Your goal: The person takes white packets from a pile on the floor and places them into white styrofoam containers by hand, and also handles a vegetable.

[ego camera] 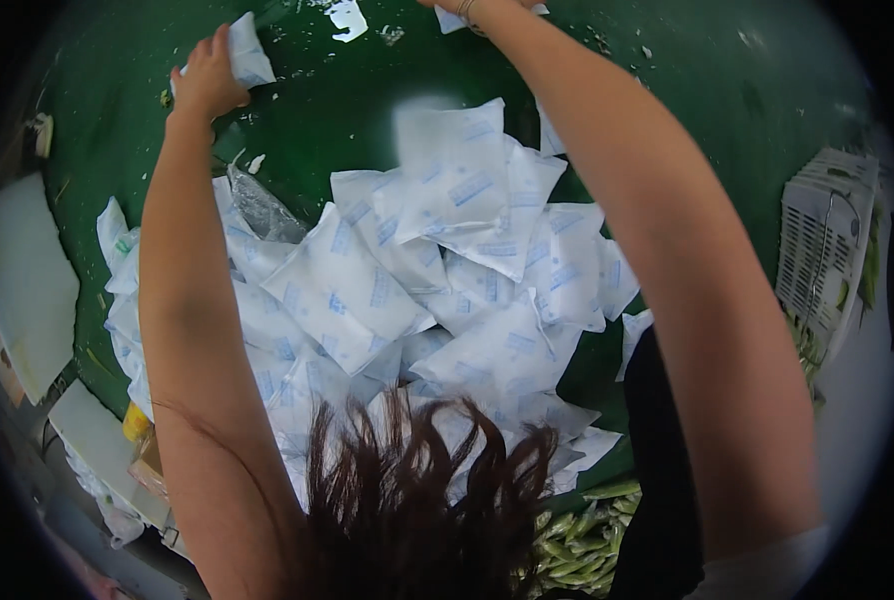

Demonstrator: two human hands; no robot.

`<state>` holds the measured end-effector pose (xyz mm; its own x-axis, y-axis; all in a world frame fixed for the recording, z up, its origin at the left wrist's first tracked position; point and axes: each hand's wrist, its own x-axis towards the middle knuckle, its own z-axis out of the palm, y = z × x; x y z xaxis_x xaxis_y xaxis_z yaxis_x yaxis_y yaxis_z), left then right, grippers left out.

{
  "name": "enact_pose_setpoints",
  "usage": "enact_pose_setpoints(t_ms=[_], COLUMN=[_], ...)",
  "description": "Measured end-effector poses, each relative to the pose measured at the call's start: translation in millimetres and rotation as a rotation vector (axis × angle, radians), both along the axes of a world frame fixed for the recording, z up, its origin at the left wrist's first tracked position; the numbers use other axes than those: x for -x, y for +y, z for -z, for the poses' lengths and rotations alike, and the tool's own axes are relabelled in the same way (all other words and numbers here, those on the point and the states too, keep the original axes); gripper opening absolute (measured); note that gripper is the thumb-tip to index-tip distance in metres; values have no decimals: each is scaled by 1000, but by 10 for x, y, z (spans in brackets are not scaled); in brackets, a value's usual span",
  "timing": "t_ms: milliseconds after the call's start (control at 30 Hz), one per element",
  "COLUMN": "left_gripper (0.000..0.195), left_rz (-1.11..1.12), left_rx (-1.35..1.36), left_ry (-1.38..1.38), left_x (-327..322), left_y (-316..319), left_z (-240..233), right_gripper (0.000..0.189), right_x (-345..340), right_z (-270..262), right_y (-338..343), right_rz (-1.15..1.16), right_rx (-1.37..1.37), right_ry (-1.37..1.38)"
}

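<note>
Several white ice packs with blue print (349, 289) lie heaped on a wet green surface (297, 127) below my face. At the upper left, my left hand (208, 75) has its fingers around another white pack, which shows on the hand's right side. My right hand (484, 6) is at the top edge, mostly cut off by the frame, with parts of a white pack (450, 20) showing beside and beyond the wrist. Its grip cannot be seen. A crumpled clear plastic bag (265, 206) rests at the heap's upper left. Hair hides part of the heap's near side.
At the right edge stands a white slatted plastic basket (818, 247) with green produce. Wrapped green pods (578, 544) lie at the bottom. White foam pieces (30, 285) and a cardboard box (149, 465) are on the left. Small scraps dot the green surface.
</note>
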<state>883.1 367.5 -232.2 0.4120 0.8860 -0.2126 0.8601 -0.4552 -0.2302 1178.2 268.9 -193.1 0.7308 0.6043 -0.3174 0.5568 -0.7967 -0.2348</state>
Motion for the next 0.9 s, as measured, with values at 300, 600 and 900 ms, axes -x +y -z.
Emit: enact_pose_setpoints(t_ms=[300, 600, 900], left_gripper=[93, 100, 63], left_rz=[-543, -700, -273], left_rx=[813, 1154, 117], left_ry=[-1314, -933, -845], left_x=[1281, 2659, 1594], left_y=[-1369, -2495, -3023], left_z=[-1669, -2931, -2520], right_gripper=[103, 112, 89], right_x=[150, 2162, 1452], right_z=[-939, -1938, -1470], right_y=[-2296, -3478, -3020], right_rz=[222, 304, -547], right_rx=[-448, 151, -357], right_ry=[2120, 2252, 671])
